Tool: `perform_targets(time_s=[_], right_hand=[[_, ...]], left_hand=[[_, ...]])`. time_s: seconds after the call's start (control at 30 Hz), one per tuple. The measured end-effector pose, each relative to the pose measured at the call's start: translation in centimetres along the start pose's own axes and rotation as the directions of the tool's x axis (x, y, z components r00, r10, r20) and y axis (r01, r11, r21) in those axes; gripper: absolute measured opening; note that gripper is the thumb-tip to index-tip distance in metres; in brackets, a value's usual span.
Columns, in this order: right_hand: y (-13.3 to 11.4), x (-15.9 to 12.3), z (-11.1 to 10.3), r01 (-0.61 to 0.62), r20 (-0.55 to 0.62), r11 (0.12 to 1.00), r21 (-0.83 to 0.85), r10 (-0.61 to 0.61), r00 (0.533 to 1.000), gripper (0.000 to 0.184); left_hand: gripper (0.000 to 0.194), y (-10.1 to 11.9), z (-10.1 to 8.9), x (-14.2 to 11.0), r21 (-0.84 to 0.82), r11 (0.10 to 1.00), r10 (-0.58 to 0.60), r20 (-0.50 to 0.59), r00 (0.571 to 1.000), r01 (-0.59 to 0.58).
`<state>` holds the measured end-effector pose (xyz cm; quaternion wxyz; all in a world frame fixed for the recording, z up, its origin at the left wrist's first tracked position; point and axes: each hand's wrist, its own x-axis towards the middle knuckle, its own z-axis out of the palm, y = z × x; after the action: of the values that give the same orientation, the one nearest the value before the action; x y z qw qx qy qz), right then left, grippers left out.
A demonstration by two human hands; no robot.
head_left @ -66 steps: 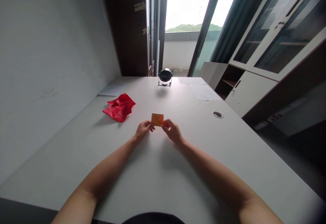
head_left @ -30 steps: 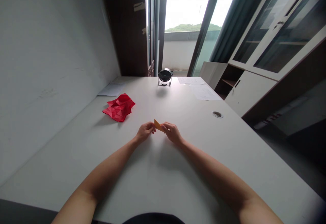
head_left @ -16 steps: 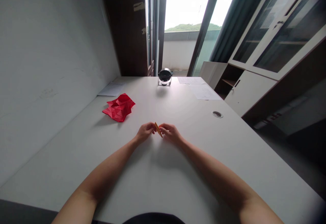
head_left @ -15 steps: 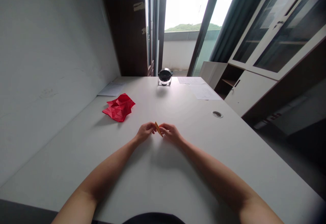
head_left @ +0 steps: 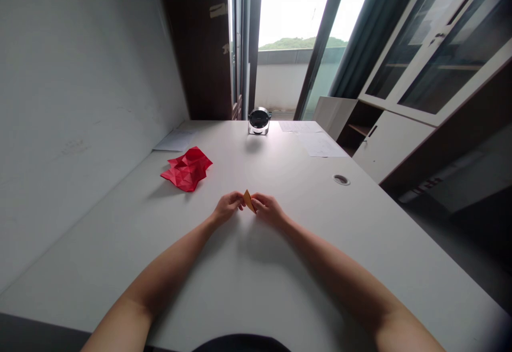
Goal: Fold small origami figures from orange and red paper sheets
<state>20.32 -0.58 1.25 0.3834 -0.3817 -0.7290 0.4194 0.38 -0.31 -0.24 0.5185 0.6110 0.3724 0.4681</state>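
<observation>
A small folded orange paper [head_left: 248, 201] stands edge-on between my two hands, just above the white table [head_left: 248, 266]. My left hand [head_left: 227, 206] pinches its left side with closed fingers. My right hand [head_left: 267, 208] pinches its right side, fingers closed too. Both hands sit at the middle of the table, close together and almost touching.
A crumpled, creased red paper [head_left: 186, 168] lies to the far left. A small black-and-silver round device [head_left: 258, 120] stands at the table's far edge. White sheets [head_left: 320, 145] lie at the far right and another sheet [head_left: 175, 141] at the far left. A cable hole [head_left: 342, 180] is on the right.
The orange paper was a flat, wide piece facing me; it has been folded narrower and turned edge-on. Both hands have drawn closer together and kept their pinch.
</observation>
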Motion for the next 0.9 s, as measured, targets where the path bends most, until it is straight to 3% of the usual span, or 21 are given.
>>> perform_targets(time_s=[0.17, 0.37, 0.57, 0.77, 0.9], right_hand=[[0.5, 0.1, 0.0, 0.038, -0.095, 0.986, -0.161, -0.054, 0.994, 0.019], [1.0, 0.1, 0.0, 0.012, -0.199, 0.982, -0.188, -0.050, 0.979, 0.016], [1.0, 0.1, -0.1, 0.009, -0.217, 0.968, -0.252, -0.066, 0.974, 0.011], [0.6, -0.1, 0.0, 0.002, -0.210, 0.965, -0.262, -0.059, 0.976, 0.008], [0.5, -0.2, 0.1, -0.002, -0.212, 0.969, -0.248, -0.052, 0.976, 0.011]], left_hand=[[0.027, 0.1, 0.0, -0.1, 0.033, 0.999, -0.019, 0.009, 1.000, 0.018], [0.030, 0.7, 0.1, -0.3, 0.093, 0.996, -0.005, 0.027, 1.000, 0.002], [0.039, 1.5, 0.2, -0.5, 0.126, 0.992, 0.002, 0.072, 0.997, -0.011], [0.044, 2.2, 0.5, -1.1, 0.301, 0.951, 0.030, 0.136, 0.990, -0.070], [0.041, 1.8, 0.5, -1.0, 0.266, 0.962, 0.035, 0.125, 0.992, -0.067]])
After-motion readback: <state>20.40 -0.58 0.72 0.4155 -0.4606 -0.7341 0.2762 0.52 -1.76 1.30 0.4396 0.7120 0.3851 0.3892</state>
